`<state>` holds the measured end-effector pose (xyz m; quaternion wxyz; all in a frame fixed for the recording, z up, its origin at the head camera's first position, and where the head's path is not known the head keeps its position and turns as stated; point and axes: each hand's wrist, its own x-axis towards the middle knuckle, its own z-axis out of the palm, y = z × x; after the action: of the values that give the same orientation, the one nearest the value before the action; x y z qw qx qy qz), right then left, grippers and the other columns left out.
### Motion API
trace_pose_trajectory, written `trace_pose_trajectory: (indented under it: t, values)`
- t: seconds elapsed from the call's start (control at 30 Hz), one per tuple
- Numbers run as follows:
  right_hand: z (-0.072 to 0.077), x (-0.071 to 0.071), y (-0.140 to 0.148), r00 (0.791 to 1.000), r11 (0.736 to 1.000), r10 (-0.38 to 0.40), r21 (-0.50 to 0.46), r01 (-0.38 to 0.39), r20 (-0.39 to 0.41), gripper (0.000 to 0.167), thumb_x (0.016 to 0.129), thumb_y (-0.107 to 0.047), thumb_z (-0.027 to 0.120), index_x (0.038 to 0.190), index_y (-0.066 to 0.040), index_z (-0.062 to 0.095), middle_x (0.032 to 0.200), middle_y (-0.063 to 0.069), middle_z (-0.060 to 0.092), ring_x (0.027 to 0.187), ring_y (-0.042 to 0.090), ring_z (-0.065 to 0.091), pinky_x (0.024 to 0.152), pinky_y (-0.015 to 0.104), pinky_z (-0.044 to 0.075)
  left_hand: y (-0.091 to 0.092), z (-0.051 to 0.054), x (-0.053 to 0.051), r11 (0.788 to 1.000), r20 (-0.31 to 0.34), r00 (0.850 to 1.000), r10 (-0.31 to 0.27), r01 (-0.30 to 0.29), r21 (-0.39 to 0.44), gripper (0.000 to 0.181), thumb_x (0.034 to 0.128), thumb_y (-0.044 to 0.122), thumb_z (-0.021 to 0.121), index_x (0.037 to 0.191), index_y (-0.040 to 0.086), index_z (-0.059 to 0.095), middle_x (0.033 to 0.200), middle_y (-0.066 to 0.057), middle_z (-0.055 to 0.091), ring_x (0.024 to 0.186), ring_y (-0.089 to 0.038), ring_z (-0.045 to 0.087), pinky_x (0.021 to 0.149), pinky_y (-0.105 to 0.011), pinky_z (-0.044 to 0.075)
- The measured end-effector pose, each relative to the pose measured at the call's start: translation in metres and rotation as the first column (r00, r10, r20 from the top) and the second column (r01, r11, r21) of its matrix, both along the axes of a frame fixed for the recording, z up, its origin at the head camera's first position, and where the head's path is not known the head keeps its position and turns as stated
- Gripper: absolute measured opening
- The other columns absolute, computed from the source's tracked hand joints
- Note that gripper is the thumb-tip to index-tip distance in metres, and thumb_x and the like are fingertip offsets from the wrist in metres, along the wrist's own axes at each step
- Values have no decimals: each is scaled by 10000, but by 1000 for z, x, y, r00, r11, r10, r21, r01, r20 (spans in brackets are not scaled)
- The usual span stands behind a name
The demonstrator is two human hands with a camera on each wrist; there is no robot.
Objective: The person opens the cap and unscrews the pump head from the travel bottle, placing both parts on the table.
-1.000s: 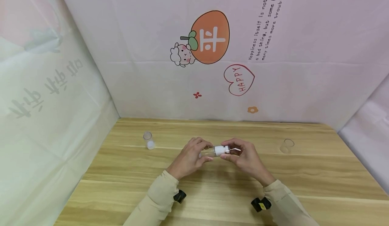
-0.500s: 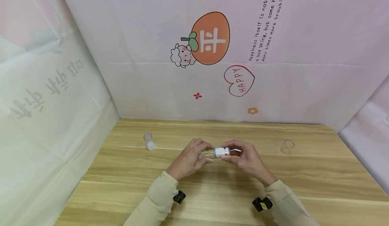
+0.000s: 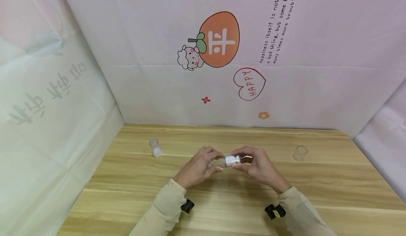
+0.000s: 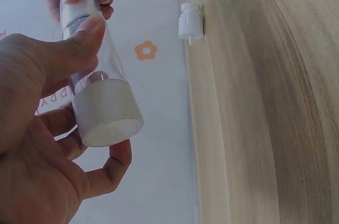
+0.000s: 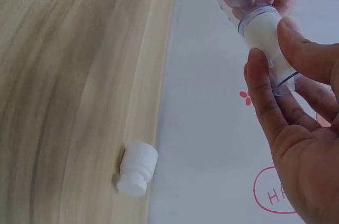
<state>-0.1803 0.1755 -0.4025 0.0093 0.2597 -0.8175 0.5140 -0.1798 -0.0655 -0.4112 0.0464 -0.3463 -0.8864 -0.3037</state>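
Between both hands lies a clear cylindrical plastic bottle [image 3: 232,160], held roughly level above the table. My left hand [image 3: 198,164] grips its clear body near the white base [image 4: 107,110], thumb on one side and fingers curled beneath. The other end has a white section [image 5: 264,33] inside clear plastic; my right hand [image 3: 258,165] pinches it between thumb and fingers. In the head view a thin white strip [image 3: 247,157] shows beside the right fingers. Whether the two ends are fully joined, I cannot tell.
A small container [image 3: 155,148], clear with a white lower part, stands on the wooden table [image 3: 333,179] at left. A clear round-rimmed piece [image 3: 299,154] is at right. White pump-like parts [image 4: 190,23] show in the wrist views. A printed cloth [image 3: 152,95] hangs behind.
The bottle has shifted very slightly right and toward the person, and the right hand with it. Both hands keep their hold; the pieces on the table stay put.
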Motion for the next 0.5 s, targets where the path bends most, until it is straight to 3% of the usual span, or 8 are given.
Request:
trace_pose_trajectory:
  t: [0.2, 0.5]
  values:
    - [2, 1, 0, 997, 999, 4, 47, 0, -80, 298, 796, 53, 825, 1072, -12, 734, 1034, 63, 704, 931, 225, 693, 817, 309, 580, -1, -1, 0, 1000, 40, 999, -10, 10, -3, 350, 953, 254, 715, 1264, 98, 670, 1155, -65, 635, 1037, -167, 545, 873, -324, 498]
    - [3, 2, -2, 990, 999, -16, 36, 21, -143, 307, 789, 55, 827, 1071, -12, 728, 1029, 59, 694, 924, 207, 699, 831, 304, 575, -1, 0, -1, 999, 27, 1000, -4, 3, 36, 369, 952, 247, 720, 1277, 82, 661, 1146, -68, 643, 1029, -175, 547, 863, -336, 497]
